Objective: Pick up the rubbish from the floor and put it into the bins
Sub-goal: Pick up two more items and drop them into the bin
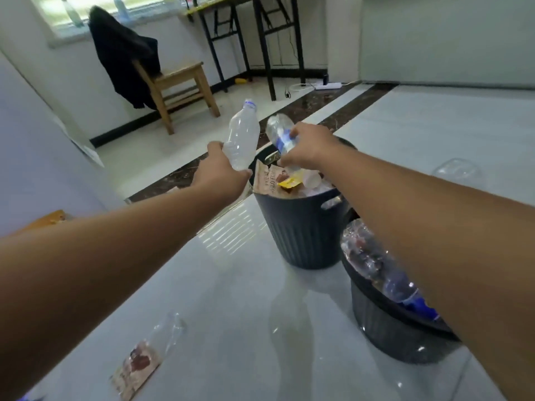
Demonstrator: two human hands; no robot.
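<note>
My left hand (221,172) grips a clear empty plastic bottle (242,137) by its base, neck pointing up and away. My right hand (309,147) holds a clear bottle with a blue label (280,131) over the far dark grey bin (301,224), which is full of wrappers and plastic. A nearer dark bin (388,325) under my right forearm holds several plastic bottles. On the floor at the lower left lies a crushed clear wrapper with a red-brown label (144,360). A clear plastic container (457,170) lies on the floor at the right.
A wooden chair (182,82) with a dark jacket (121,56) stands by the wall at the back left. Black table legs (269,47) and a white power strip (327,85) are at the back. An orange item (47,219) lies at the left by the wall.
</note>
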